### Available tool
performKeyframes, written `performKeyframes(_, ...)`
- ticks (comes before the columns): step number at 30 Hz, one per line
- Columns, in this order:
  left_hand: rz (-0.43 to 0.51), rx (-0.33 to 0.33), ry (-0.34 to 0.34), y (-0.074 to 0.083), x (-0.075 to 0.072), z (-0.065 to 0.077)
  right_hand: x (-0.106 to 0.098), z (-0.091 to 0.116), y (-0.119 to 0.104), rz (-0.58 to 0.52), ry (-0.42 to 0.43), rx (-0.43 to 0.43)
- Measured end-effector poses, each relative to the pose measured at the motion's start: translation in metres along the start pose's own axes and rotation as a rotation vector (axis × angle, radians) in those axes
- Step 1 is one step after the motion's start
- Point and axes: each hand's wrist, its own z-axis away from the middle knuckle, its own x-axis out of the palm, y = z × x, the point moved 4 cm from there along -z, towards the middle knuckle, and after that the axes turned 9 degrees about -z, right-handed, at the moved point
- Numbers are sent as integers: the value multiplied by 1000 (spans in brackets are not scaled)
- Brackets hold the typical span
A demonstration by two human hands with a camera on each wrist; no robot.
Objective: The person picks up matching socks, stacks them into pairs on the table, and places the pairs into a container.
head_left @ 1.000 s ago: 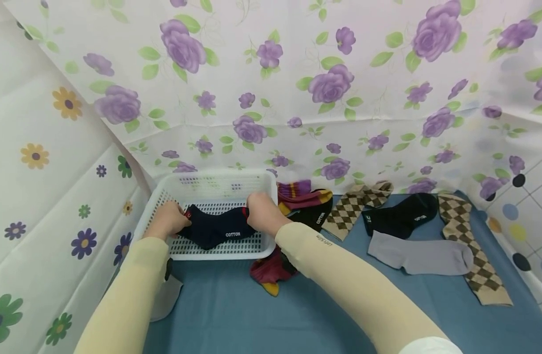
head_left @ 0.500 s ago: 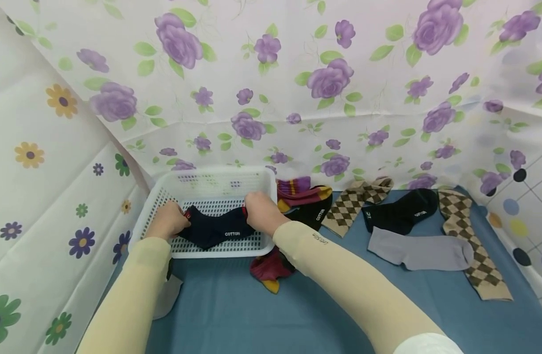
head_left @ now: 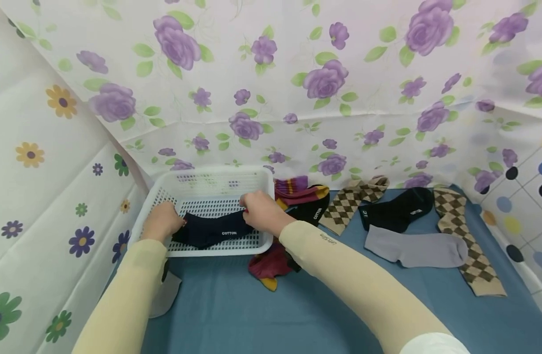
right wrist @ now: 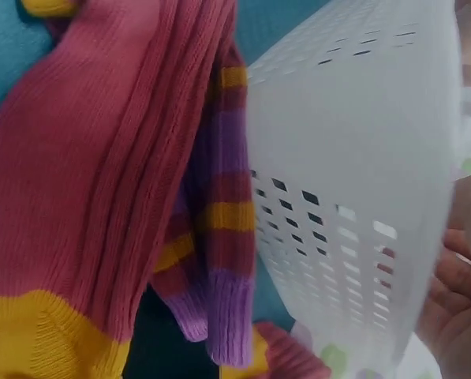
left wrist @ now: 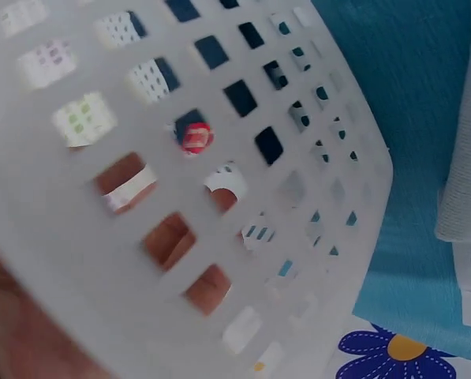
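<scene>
A dark navy sock [head_left: 213, 231] with "COTTON" lettering stretches sideways inside the white perforated basket [head_left: 209, 252], low over its floor. My left hand [head_left: 161, 221] pinches the sock's left end, where a bit of red shows at the fingertips. At the other end my right hand [head_left: 263, 212] holds the sock by its red-edged part. Basket walls [left wrist: 30, 197] largely cover the left hand in the left wrist view. In the right wrist view the right hand [right wrist: 464, 292] shows only partly, behind the basket's side.
Maroon, yellow and purple striped socks [head_left: 299, 192] lie right of the basket, over a black one. Farther right are argyle socks [head_left: 341, 211], a black sock [head_left: 396, 210] and a grey sock [head_left: 416, 247]. A maroon sock [head_left: 271, 268] and a light grey sock [head_left: 165, 295] lie in front.
The sock between my hands has sunk a little and now sags nearer the basket floor. Both hands have barely shifted; the head view has turned slightly.
</scene>
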Motion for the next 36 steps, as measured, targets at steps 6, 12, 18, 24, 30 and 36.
performKeyframes(6, -18, 30, 34, 14, -14, 16, -23, 23, -2, -118, 133, -84)
performKeyframes(12, 14, 141, 274, 51, -32, 51, -51, 55, 0, -188, 281, -135)
performKeyframes(18, 97, 270, 496, 95, -42, 97, -70, 102, 9, -209, 446, -211)
performKeyframes(24, 177, 384, 635, 122, -32, 134, -73, 152, 22, -162, 520, -217)
performKeyframes(30, 213, 460, 619, 138, -6, 161, -64, 196, 40, -118, 537, -193)
performKeyframes(36, 200, 460, 521, 145, 27, 178, -45, 229, 71, -119, 514, -95)
